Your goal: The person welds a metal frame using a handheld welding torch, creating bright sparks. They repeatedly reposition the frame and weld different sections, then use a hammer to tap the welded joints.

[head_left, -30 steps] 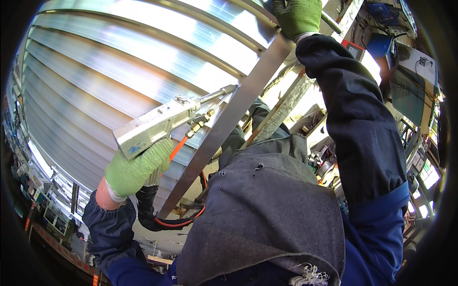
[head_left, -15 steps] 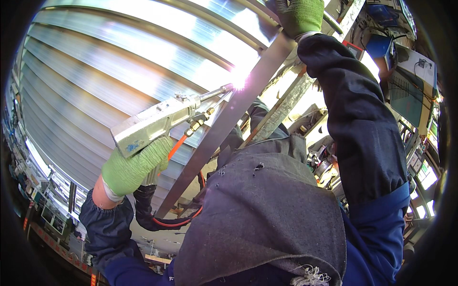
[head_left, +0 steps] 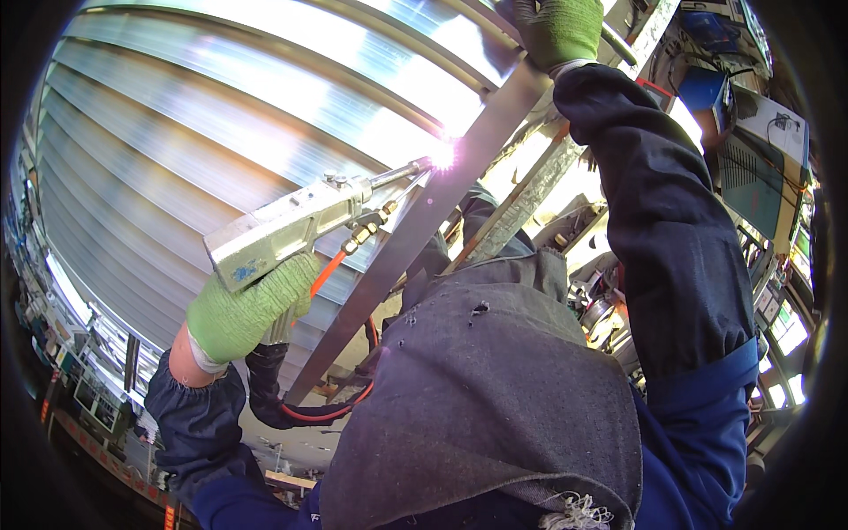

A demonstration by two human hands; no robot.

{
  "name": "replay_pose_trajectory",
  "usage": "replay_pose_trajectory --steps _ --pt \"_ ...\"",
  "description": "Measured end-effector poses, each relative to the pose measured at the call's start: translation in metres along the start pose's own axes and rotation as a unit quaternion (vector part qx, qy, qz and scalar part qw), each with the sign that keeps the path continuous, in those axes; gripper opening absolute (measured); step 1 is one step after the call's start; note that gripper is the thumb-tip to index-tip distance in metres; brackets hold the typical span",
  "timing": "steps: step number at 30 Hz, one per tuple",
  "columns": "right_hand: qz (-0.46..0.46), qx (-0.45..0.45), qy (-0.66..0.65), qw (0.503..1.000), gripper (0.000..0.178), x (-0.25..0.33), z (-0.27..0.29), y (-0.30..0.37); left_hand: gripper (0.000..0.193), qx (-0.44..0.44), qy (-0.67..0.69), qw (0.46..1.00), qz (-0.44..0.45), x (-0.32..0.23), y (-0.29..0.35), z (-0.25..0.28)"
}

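Observation:
My left hand (head_left: 252,309), in a light green glove, is closed around the handle of a silver welding gun (head_left: 287,221). Its thin nozzle points up and right, and a bright pinkish-white weld spot (head_left: 443,155) glows at the tip. That spot lies where the slatted metal panel (head_left: 177,159) meets a flat grey metal frame bar (head_left: 415,221). An orange hose (head_left: 329,272) joins the gun at brass fittings. At the top, my gloved right hand (head_left: 563,31) rests at the bar's upper end, fingers curled over it; the upper edge of the picture cuts part of them off.
A dark apron (head_left: 495,389) covers my front close to the bar. A black and red cable (head_left: 300,413) loops below the gun. A scuffed metal beam (head_left: 526,199) runs behind the bar. Boxy equipment (head_left: 760,168) stands at the right, with cluttered tools below it.
The glow at the nozzle tip has changed shape slightly, and a small pinkish dot shows on the bar. Both hands and the welding gun hold almost the same place.

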State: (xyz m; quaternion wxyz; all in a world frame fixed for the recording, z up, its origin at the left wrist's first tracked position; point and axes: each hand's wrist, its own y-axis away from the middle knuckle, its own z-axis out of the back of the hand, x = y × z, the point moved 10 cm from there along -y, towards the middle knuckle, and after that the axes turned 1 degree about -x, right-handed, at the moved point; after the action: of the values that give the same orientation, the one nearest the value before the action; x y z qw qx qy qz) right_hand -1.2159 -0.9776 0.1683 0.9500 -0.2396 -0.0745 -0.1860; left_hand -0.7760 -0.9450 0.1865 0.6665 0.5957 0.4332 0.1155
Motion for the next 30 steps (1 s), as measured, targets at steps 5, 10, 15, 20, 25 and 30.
replay_pose_trajectory --steps 5,10,15,20,25,30 --pt "-0.001 -0.001 0.0 1.0 0.034 0.0 0.001 0.0 0.028 -0.001 0.014 1.0 0.018 0.005 0.002 0.003" --pt "-0.001 0.0 -0.002 1.0 0.034 0.0 0.0 -0.001 0.026 -0.019 0.07 0.996 0.06 0.019 0.001 0.009" --pt "-0.001 0.002 -0.003 1.0 0.034 0.001 0.001 -0.001 0.026 -0.005 0.044 0.998 0.046 0.017 0.003 0.009" --pt "-0.002 0.001 -0.005 1.0 0.034 0.002 0.001 -0.001 0.027 -0.02 0.057 0.996 0.064 0.023 0.007 0.011" --pt "-0.002 0.0 -0.007 1.0 0.034 0.003 0.001 -0.001 0.028 -0.032 0.09 0.992 0.082 0.03 0.011 0.014" --pt "-0.003 -0.001 -0.009 1.0 0.034 0.003 0.003 0.002 0.029 -0.016 0.052 0.998 0.03 0.022 0.016 0.009"
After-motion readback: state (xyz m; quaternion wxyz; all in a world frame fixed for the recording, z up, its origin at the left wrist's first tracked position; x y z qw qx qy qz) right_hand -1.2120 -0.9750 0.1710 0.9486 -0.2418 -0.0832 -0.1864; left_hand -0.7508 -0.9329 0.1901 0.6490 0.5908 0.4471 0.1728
